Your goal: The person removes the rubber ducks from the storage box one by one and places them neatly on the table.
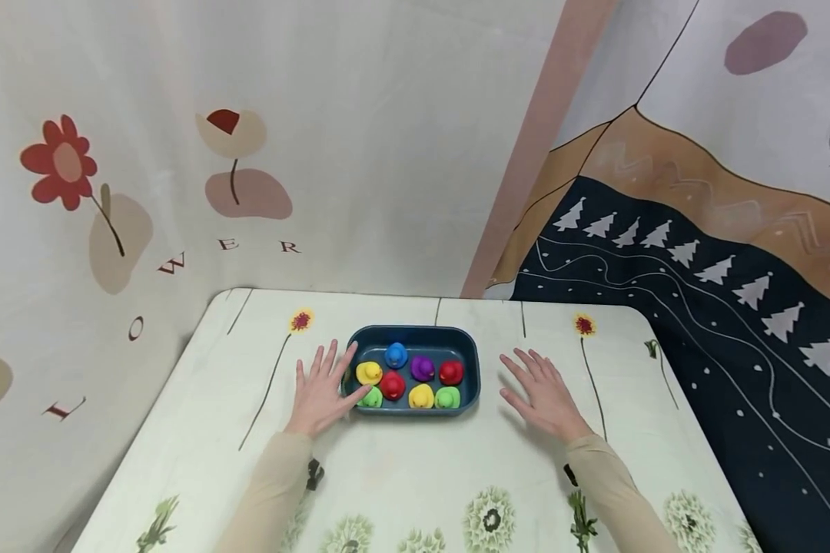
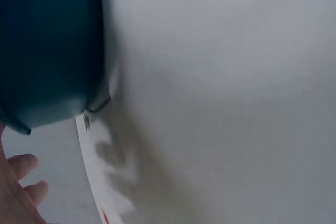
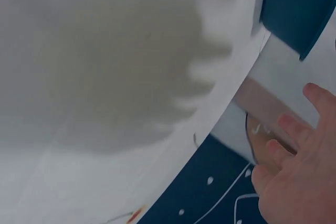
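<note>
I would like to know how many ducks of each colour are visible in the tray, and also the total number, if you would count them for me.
Yellow ducks: 2
Red ducks: 2
Green ducks: 2
Blue duck: 1
Purple duck: 1
Total visible: 8

Dark blue rounded tray (image 1: 449,343) flat on table (image 1: 415,457), eight multicoloured toy ducks (image 1: 423,369) loose inside

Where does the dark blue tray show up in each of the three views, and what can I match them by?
Head: the dark blue tray sits just below the picture's centre.
Left wrist: the tray fills the upper-left corner, cut off by the frame.
Right wrist: part of the tray shows at upper right.
Shared landmark: the white tabletop.
</note>
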{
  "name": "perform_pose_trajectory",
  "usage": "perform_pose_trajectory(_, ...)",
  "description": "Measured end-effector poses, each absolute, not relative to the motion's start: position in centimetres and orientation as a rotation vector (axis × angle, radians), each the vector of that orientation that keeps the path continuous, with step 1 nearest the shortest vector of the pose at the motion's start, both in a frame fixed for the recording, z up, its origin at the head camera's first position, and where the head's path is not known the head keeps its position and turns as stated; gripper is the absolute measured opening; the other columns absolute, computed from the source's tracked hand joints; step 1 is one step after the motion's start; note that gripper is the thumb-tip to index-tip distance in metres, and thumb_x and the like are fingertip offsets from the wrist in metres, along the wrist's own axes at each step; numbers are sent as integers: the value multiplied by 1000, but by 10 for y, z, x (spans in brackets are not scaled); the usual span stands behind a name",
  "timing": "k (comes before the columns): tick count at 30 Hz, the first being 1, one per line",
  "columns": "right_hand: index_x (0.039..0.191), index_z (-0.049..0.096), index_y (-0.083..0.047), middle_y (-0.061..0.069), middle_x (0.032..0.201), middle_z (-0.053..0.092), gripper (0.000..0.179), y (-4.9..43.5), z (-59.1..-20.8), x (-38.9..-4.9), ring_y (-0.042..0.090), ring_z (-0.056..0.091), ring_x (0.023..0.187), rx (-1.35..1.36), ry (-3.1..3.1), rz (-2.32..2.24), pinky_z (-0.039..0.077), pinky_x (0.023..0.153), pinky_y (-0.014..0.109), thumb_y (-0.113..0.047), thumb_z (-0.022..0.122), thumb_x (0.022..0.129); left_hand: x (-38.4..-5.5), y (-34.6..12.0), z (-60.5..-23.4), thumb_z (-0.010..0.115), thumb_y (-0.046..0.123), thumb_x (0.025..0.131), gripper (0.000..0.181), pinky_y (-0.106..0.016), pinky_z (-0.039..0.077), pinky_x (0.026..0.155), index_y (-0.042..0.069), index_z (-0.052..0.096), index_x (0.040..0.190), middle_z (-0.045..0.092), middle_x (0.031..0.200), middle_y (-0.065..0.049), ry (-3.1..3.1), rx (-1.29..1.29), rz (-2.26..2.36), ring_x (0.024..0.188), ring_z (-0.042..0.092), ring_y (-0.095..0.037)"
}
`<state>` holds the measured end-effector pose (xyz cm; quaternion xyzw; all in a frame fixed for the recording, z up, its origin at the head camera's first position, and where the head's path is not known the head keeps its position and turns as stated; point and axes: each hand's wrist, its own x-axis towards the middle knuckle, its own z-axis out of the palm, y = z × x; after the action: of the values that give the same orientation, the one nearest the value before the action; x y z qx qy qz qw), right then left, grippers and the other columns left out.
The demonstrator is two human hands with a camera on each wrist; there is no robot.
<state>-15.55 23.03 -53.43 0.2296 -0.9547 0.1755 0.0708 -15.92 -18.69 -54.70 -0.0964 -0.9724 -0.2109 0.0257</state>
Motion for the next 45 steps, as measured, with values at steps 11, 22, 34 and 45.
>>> perform_pose_trajectory(11,145,46,-17,12,144,43,53,190,-534,-167,31,33,135,820,-2784,681,30,107,51,-39,54,98,-168,-178,-548,64,59,84,95,-62,8,111,21,15,157,22,156,-20,-3035,-259,-1025,140,22,-42)
perform_pose_trajectory(22,143,49,-21,9,142,45,48,151,-532,-175,27,36,134,925,-2760,737,30,109,47,-39,51,99,-168,-181,-551,72,52,81,107,-65,27,104,24,3,157,19,157,-19,-3054,-184,-1378,136,27,-46)
perform_pose_trajectory(34,141,51,-19,7,138,49,46,117,-532,-184,27,45,126,954,-2799,819,35,105,47,-36,54,99,-171,-182,-549,79,47,76,116,-62,29,104,26,-1,157,17,157,-20,-3029,-228,-1536,137,27,-43)
perform_pose_trajectory(45,139,53,-18,8,134,52,44,96,-535,-196,29,49,122,892,-2926,835,35,105,49,-37,52,100,-171,-181,-549,80,46,76,115,-63,30,103,26,-1,157,16,158,-19,-3044,-201,-1566,138,26,-43)
